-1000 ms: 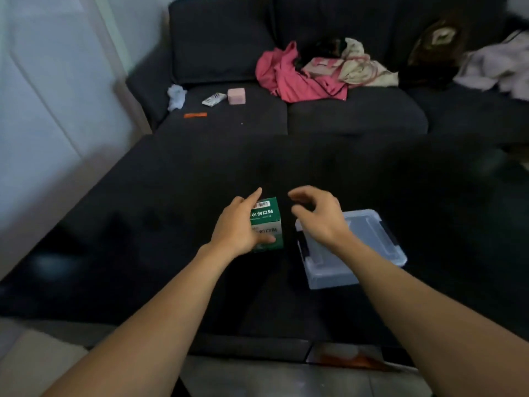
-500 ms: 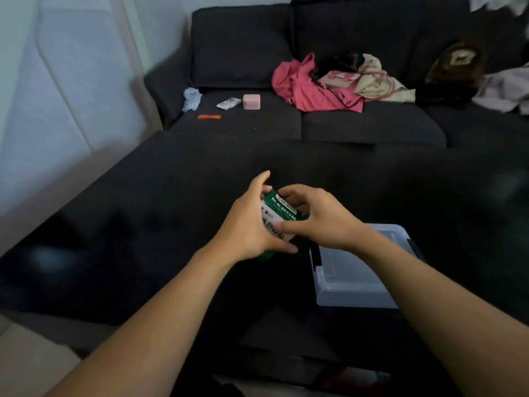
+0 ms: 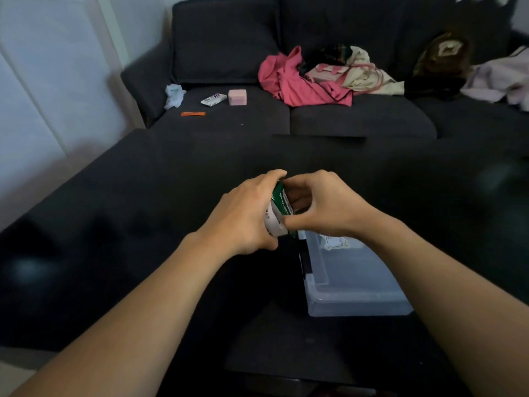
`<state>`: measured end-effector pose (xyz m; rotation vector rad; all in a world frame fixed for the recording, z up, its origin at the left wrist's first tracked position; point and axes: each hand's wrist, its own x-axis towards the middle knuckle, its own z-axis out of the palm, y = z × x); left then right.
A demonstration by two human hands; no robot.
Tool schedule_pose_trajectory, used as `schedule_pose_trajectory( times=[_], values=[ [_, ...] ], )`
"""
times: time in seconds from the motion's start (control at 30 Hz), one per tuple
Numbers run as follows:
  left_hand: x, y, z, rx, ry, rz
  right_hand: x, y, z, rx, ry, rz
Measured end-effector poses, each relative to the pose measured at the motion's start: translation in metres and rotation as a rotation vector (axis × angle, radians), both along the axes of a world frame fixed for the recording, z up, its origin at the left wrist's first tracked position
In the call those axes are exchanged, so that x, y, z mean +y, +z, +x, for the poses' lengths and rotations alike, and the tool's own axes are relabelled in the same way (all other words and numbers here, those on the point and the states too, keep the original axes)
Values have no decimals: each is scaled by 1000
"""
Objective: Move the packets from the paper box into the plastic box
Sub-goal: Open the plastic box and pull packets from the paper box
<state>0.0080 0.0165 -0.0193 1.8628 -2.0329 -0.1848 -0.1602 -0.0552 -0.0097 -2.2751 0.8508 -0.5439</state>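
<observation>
The left hand (image 3: 243,219) clasps the tilted green-and-white paper box (image 3: 279,209) — the right hand (image 3: 320,209) pinches its upper end — directly above-left of the lidded translucent plastic box (image 3: 352,282).

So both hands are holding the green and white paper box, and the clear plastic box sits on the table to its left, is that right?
Not quite. In the head view the left hand and right hand do hold the green and white paper box, but the clear plastic box sits on the table to its right, not left.

Both hands grip green paper box (image 3: 279,209) above dark table (image 3: 143,224), beside lidded plastic box (image 3: 352,282).
</observation>
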Motion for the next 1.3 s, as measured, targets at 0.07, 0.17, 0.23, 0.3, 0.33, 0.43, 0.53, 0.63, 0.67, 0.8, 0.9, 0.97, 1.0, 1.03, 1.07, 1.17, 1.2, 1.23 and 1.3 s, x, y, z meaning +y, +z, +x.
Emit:
schedule_pose_trajectory(
  times=[0.07,0.17,0.23,0.3,0.33,0.43,0.53,0.63,0.67,0.8,0.9,0.97,1.0,1.03,1.07,1.17,1.2,1.23,1.3],
  values=[
    [-1,-1,2,30,-3,10,-3,3,-2,-29,22,103],
    [3,-3,11,127,-13,21,-7,7,-6,-69,-2,190],
    [5,-7,19,234,-14,1,-10,8,-5,-110,-115,165],
    [8,-11,24,355,21,-32,-13,6,1,-211,-294,90],
    [9,-13,26,411,40,-47,-12,5,6,-272,-406,18],
    [15,-22,30,558,68,-18,-2,1,23,-364,-627,-148],
    [17,-30,35,794,111,33,4,-6,38,-360,-496,-27],
    [14,-31,45,893,202,27,12,-11,42,-169,-315,24],
    [13,-31,50,860,209,7,13,-13,41,-83,-255,22],
    [17,-32,57,793,144,50,18,-13,40,47,-137,28],
    [18,-31,54,745,168,51,18,-13,42,41,-165,-9],
    [17,-29,53,672,213,3,17,-13,41,22,-209,-15],
    [17,-27,53,654,232,-18,16,-13,40,-9,-228,0],
    [18,-26,52,666,238,-20,15,-14,39,-42,-244,22],
    [19,-26,51,679,235,-7,14,-16,39,-83,-259,54],
    [18,-27,47,590,242,-3,14,-17,34,-227,-327,281],
    [16,-26,47,565,268,-17,14,-17,33,-263,-344,354],
    [14,-25,47,546,306,-42,12,-17,34,-272,-350,383],
    [11,-25,52,497,400,-104,12,-19,35,-237,-324,378]
  ],
)
